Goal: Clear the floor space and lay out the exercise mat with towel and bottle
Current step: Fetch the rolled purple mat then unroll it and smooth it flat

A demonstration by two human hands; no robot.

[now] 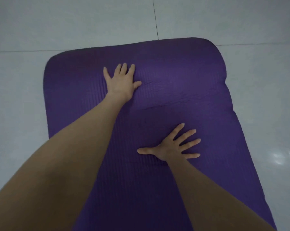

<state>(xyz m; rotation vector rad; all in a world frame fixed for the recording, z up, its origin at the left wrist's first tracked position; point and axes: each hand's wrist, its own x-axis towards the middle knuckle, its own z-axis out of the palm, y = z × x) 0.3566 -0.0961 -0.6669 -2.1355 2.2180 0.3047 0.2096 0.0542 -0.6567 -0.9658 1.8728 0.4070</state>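
Across the pale tiled floor [24, 30] a purple exercise mat [182, 77] lies unrolled. Its far end, with rounded corners, sits near a tile joint, and its near end runs out of view below. The far right corner looks slightly humped, as if holding its curl.

The person's left hand [121, 82] lies flat on the mat toward the far left, fingers straight and close together, gripping nothing. The right hand [171, 147] presses nearer and to the right, fingers spread wide, also holding nothing. Between them run faint creases [157, 107].

The step in hand appears to be smoothing the mat. Done well, the palms would sweep outward from the middle toward the far right corner, with even pressure so the foam settles rather than bunches. Neither towel nor bottle is in view.
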